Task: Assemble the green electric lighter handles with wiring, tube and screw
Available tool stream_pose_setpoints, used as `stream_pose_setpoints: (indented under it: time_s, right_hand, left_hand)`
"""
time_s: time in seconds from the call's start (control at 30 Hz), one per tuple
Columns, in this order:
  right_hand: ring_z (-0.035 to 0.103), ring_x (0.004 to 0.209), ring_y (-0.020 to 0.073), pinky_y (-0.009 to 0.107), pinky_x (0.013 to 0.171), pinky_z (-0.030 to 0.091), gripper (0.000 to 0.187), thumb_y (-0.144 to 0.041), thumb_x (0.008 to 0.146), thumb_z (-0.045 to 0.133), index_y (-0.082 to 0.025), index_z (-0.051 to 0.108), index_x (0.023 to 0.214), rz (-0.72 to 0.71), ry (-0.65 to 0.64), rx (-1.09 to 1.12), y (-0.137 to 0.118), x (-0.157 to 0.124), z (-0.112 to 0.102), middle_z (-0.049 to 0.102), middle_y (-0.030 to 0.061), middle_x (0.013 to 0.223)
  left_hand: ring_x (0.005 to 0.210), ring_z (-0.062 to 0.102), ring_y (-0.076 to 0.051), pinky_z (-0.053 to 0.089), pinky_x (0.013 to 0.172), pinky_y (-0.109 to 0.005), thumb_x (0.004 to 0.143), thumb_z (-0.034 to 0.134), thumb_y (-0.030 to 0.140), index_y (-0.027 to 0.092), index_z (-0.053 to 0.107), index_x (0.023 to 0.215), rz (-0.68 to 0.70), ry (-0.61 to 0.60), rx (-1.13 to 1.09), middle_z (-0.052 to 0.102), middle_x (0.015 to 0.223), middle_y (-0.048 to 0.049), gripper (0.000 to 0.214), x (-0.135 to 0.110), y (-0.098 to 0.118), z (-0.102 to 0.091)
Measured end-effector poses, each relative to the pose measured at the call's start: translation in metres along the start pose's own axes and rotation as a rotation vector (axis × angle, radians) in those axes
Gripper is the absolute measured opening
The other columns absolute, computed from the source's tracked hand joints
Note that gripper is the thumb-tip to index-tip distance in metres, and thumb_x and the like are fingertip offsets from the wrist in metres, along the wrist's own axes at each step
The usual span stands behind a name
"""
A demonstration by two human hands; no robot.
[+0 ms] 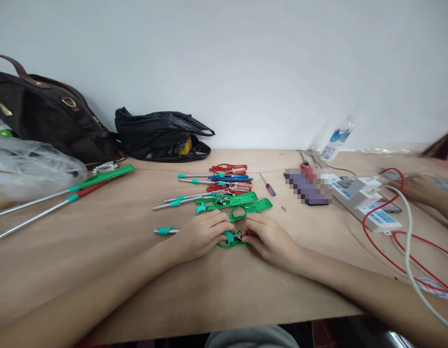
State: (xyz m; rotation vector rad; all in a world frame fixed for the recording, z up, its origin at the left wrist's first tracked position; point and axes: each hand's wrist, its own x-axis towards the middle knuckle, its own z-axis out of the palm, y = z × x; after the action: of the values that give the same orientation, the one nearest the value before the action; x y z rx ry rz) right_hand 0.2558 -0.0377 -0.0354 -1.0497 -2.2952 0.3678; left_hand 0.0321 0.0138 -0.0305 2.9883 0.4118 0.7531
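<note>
My left hand [204,233] is closed around a green plastic handle [233,245] on a thin metal rod, low over the table. A teal piece [228,237] shows at its fingertips. Pinched at the other side of the handle, my right hand [270,238] has its fingers on a thin bent white wire [238,235]; the exact grip is partly hidden. Just beyond my hands lies an opened green handle half [258,206]. Behind it are several more rods with green, blue [233,178] and red handles [229,168], some with wires showing.
A purple screwdriver [270,189] and tiny metal pieces [283,209] lie right of the handles. Further right are a power strip [372,217], red cable [368,232], bottle [338,138] and another person's hand [414,186]. Bags [158,133] and two finished-looking rods [100,178] stand left.
</note>
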Motion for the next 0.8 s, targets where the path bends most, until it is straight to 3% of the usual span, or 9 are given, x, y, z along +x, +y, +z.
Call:
stream_pose_setpoints:
  time_s: [0.8]
  right_hand:
    - [0.05,0.073,0.0167,0.028,0.066,0.04,0.016,-0.006,0.086,0.051,-0.019,0.049,0.077,0.014,0.026,0.027,-0.001,-0.0007,0.0027,0.055,0.0023,0.079]
  left_hand:
    - [0.083,0.058,-0.015,0.046,0.073,-0.024,0.1,0.031,0.014,0.015,0.062,0.096,0.043,0.072,0.056,0.065,0.093,-0.0077,0.031,0.0006,0.0027,0.004]
